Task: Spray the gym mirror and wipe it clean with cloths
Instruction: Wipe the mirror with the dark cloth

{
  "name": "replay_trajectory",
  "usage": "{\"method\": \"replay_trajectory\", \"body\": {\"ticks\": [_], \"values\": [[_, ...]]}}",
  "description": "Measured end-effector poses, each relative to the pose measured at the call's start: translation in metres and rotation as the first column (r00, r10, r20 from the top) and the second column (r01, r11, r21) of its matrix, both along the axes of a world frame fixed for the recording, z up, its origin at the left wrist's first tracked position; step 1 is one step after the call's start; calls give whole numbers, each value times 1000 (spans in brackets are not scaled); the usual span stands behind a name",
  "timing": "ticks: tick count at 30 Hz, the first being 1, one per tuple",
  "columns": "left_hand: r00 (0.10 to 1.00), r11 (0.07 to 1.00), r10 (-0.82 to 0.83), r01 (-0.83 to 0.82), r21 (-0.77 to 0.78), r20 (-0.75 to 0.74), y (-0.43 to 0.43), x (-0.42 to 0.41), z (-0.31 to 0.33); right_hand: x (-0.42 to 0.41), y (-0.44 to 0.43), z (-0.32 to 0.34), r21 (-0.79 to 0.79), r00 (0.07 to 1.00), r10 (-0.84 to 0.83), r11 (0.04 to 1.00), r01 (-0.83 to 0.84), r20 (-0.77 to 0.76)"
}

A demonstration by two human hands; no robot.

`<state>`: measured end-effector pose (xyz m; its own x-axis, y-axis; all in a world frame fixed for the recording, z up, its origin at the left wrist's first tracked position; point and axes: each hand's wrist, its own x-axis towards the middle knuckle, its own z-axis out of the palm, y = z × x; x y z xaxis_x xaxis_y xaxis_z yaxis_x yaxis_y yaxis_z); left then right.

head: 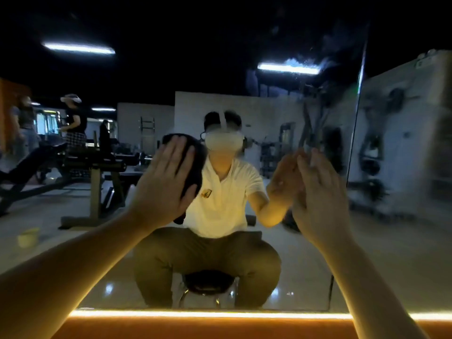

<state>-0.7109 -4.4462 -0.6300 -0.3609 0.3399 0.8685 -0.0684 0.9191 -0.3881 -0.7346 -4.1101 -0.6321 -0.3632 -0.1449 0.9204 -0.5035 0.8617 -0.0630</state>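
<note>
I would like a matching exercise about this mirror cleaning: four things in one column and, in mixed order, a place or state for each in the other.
Things:
1. left hand
2. right hand
3. cloth
4. light strip

Places or states:
a. glows below the mirror
b. dark, flat against the glass
c. blurred, fingers up
d. sharp, presses on the cloth with straight fingers

Pairs: 1-d, 2-c, 3-b, 4-a
</note>
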Motion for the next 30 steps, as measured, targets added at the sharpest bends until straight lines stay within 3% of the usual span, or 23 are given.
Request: {"method": "replay_trajectory", "body": {"ticks": [5,9,13,18,25,28,30], "values": [[999,985,-3,10,170,-42,-12,11,0,5,-15,41,111,997,-75,991,72,20],[988,957,-53,91,275,-142,-1,4,19,-3,-25,43,178,962,-177,974,141,207],[987,929,-50,103,356,-156,17,-3,26,-4,-29,40,262,935,-246,949,178,255],[994,987,-86,95,129,-73,45,-21,13,4,-18,47,336,919,-264,928,160,292],[991,981,-125,131,143,-53,139,-51,26,12,16,61,455,956,-172,889,48,236],[984,983,-176,176,58,-5,190,-63,32,18,30,75,361,977,33,926,-109,210],[977,978,-208,209,-23,38,211,-69,34,16,44,79,240,986,145,958,-160,81]]}}
